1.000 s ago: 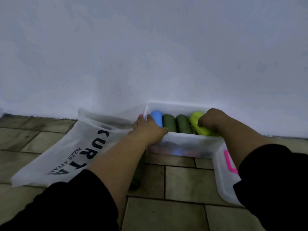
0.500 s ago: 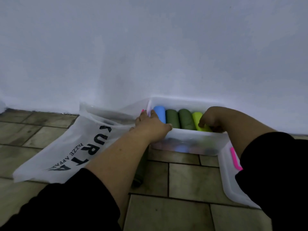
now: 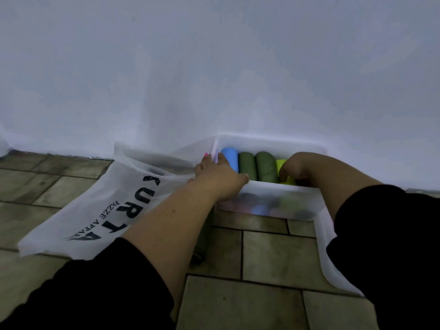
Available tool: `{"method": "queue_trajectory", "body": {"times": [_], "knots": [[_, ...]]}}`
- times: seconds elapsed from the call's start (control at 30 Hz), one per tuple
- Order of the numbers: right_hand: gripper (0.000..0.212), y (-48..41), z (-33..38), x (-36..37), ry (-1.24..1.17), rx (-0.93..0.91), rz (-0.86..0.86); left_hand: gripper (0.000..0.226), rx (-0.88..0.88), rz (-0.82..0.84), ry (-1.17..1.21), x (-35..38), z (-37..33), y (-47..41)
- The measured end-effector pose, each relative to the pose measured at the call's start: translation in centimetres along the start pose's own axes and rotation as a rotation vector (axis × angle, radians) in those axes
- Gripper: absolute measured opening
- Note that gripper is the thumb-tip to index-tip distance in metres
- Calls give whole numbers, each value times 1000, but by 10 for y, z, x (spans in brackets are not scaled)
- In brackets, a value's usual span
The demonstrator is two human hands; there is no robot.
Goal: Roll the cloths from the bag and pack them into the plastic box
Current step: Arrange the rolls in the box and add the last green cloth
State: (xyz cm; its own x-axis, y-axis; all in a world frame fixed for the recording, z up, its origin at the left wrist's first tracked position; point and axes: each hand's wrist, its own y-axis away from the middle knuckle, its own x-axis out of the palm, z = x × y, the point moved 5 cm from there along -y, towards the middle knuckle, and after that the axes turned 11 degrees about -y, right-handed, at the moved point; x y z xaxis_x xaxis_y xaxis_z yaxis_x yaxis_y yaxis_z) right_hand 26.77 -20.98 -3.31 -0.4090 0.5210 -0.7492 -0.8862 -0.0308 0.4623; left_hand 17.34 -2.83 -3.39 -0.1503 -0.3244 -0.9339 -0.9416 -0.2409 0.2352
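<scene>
Box (image 3: 285,188) held a blue roll (image 3: 230,158) at its left end, two green rolls (image 3: 247,164) next, then a yellow roll (image 3: 281,163). The left hand (image 3: 219,177) gripped its near-left corner, thumb over the rim. The right hand (image 3: 300,166), inside the box, curled its fingers round the yellow roll. The bag (image 3: 107,206) lay left of the box, the lid (image 3: 326,253) right.

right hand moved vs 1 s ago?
Yes. Against the box rim, the right hand sank lower and shifted toward the green rolls, on the yellow roll.
</scene>
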Motion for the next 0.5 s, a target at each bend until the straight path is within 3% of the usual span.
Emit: {"method": "queue_trajectory", "body": {"times": [0.4, 0.5], "knots": [[32, 10, -5, -4, 71, -11, -60, 90, 20, -32, 8, -5, -1, 8], [27, 24, -2, -24, -2, -209, -399, 88, 43, -149, 115, -8, 14, 26]]}}
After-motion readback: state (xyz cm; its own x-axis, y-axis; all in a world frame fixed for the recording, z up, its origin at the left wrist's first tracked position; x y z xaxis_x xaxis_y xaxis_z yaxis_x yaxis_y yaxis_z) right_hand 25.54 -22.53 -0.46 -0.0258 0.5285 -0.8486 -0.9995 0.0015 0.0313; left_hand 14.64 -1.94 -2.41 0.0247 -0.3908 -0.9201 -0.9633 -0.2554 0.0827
